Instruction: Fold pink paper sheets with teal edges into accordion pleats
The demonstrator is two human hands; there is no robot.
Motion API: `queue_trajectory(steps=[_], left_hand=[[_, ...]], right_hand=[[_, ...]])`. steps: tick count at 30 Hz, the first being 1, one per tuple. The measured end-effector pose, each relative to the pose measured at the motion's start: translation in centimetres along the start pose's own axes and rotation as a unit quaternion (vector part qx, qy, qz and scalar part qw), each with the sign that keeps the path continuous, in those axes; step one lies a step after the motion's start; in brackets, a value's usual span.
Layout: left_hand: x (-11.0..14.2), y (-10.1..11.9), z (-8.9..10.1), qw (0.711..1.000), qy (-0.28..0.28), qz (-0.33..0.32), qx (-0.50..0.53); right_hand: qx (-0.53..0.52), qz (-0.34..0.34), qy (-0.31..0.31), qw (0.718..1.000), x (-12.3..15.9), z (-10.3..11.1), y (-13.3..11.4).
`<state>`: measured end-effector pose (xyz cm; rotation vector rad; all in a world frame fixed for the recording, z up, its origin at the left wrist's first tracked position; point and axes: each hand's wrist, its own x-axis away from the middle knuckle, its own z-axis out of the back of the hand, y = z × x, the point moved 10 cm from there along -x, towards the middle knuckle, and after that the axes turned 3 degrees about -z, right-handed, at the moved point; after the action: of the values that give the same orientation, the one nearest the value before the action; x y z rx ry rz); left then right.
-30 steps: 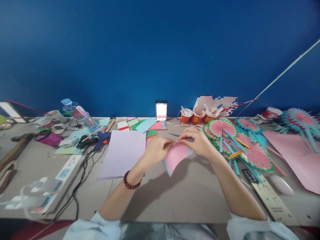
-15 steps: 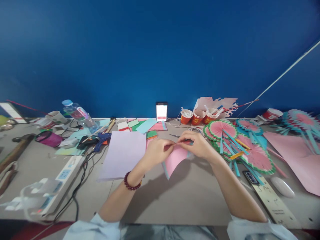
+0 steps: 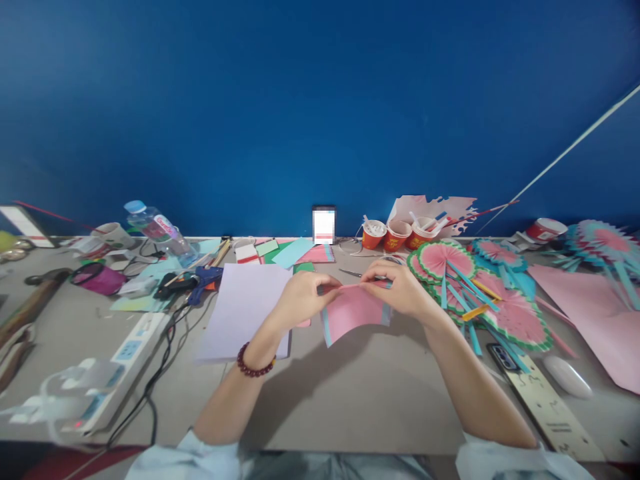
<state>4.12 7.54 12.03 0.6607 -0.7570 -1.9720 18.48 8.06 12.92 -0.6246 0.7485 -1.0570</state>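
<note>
A pink paper sheet with light blue edge strips (image 3: 354, 312) hangs above the grey table (image 3: 360, 393) between both hands. My left hand (image 3: 299, 299) pinches its upper left edge. My right hand (image 3: 403, 289) pinches its upper right edge. Both sets of fingers are closed on the paper's top fold. A red bead bracelet (image 3: 253, 363) circles my left wrist.
A lilac sheet (image 3: 245, 310) lies left of the hands. Pink and green pleated paper fans (image 3: 480, 293) lie to the right, with a ruler (image 3: 545, 403) and a white mouse (image 3: 567, 377). Three orange cups (image 3: 397, 235), scissors (image 3: 355, 273), a phone (image 3: 323, 225), a bottle (image 3: 159, 230), a glue gun (image 3: 193, 280) and a power strip (image 3: 117, 363) are around.
The hands have drawn apart, the left one moving left. The pink paper has spread wider and flatter between them.
</note>
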Motion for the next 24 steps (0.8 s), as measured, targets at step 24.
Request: queue_trajectory(steps=[24], left_hand=[[-0.8, -0.6, -2.2, 0.999, -0.020, 0.000, 0.037]], right_hand=[[0.152, 0.113, -0.023, 0.982, 0.6, -1.7, -1.9]])
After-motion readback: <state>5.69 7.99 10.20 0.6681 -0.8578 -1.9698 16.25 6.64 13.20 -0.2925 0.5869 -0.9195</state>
